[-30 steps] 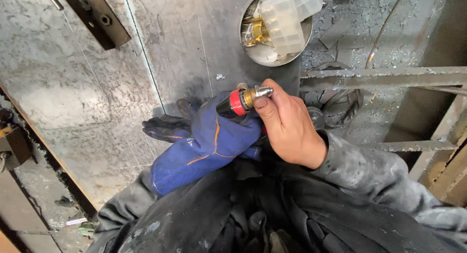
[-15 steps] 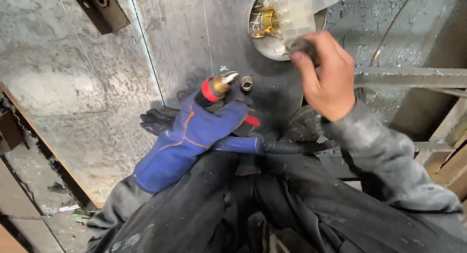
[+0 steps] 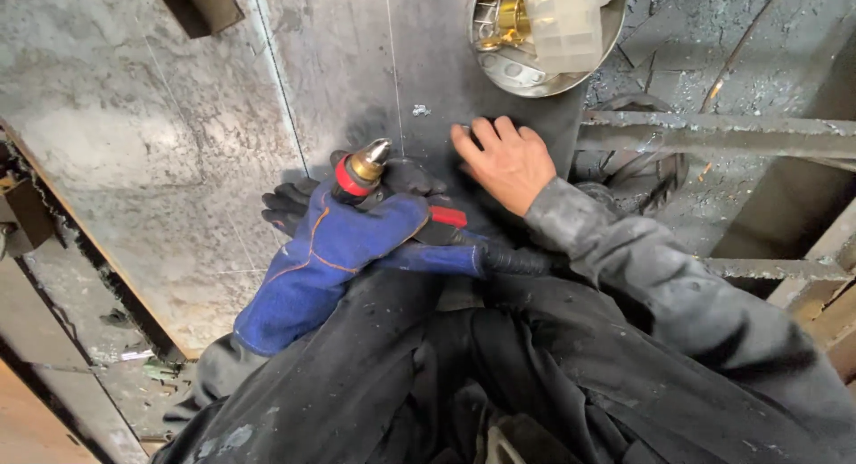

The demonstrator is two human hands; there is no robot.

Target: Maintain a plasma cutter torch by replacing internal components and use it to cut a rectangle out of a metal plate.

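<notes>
Head view: your left hand (image 3: 357,237), in a blue glove, grips the torch (image 3: 361,172), brass tip up. Your bare right hand (image 3: 504,161) lies flat, open and empty, on the metal sheet (image 3: 178,116), below a round bowl (image 3: 535,72) of parts.

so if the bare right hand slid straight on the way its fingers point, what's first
Probably only bare dark metal sheet: the right hand points up-left, the round dish of brass parts lying off to its right, though depth is unclear.
</notes>
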